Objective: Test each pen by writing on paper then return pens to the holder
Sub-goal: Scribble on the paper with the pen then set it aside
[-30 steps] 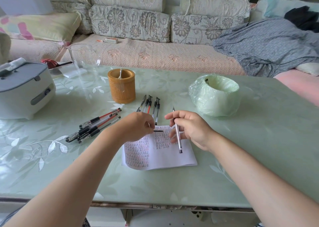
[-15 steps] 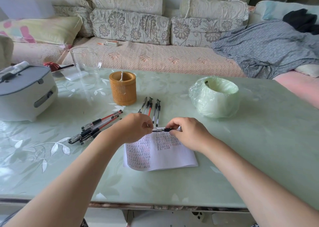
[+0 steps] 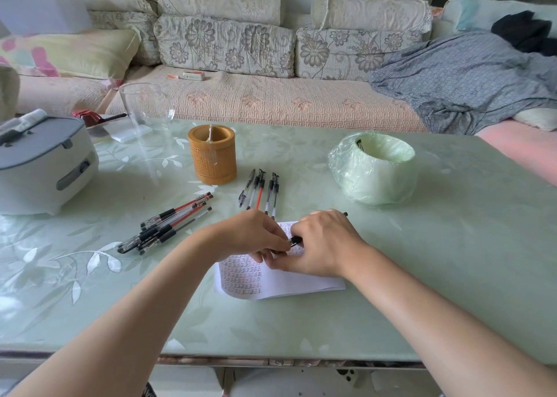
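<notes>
Pen point(image 3: 296, 240) is lying slantwise above the paper point(image 3: 289, 285). Its long axis is running from the near left to the far right of the table point(image 3: 452, 261). One black end is showing between the hands; the other is poking out past the right knuckles. Which end is the tip: cannot tell.

Right hand point(image 3: 324, 243) is curling round the barrel. Left hand point(image 3: 250, 233) is pinching the near black end with its fingertips.

Paper is sitting mid-table, toward the near edge. Five pens point(image 3: 260, 190) are lying in a row just beyond it, and a loose pile point(image 3: 168, 224) is lying to the left. Holder point(image 3: 212, 154) is standing upright farther back.
</notes>
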{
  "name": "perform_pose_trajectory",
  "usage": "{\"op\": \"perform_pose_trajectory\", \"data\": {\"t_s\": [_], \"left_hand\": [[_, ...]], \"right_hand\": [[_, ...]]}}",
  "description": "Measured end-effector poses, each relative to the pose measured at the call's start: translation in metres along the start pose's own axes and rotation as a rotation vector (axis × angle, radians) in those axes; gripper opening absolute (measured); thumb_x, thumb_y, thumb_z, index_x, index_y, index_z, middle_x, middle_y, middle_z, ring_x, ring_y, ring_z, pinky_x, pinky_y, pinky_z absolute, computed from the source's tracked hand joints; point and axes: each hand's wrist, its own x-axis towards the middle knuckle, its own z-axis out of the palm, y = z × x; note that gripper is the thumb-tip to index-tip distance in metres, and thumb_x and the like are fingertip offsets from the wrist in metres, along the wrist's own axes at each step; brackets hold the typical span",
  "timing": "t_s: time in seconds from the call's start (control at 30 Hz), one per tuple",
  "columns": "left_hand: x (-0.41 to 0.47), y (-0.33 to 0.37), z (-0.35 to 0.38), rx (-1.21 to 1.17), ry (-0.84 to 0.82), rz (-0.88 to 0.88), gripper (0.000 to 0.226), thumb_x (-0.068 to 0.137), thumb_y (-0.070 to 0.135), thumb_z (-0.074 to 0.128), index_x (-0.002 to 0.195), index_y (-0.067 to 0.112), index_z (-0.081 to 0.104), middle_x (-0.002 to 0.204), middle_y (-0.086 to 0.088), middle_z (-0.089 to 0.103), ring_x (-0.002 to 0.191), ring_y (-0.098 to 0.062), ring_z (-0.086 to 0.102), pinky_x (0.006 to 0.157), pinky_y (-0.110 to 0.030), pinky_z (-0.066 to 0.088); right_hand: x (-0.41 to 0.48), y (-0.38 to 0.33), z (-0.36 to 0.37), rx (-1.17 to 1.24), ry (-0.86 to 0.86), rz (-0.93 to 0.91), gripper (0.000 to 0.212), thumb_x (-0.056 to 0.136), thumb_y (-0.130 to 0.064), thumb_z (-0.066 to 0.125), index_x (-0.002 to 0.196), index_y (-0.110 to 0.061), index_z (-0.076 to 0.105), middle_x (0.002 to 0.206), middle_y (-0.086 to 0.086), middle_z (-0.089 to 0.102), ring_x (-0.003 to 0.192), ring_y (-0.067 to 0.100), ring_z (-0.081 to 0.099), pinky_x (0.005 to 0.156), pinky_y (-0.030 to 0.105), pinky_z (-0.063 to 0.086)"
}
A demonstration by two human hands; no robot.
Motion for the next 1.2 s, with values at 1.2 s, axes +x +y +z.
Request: {"op": "perform_pose_trajectory", "data": {"t_s": [1.2], "left_hand": [[0.006,-0.005,-0.011,0.208,0.387,0.115,0.01,0.087,0.028,0.069,0.081,0.02,0.073,0.074,0.004,0.073,0.065,-0.012,0.067,0.061,-0.027,0.055]], "right_hand": [[0.007,0.016,0.006,0.408,-0.009,0.065,0.033,0.086,-0.013,0.056,0.118,-0.02,0.048,0.113,-0.003,0.05,0.104,0.015,0.049,0.09,0.032,0.044]]}}
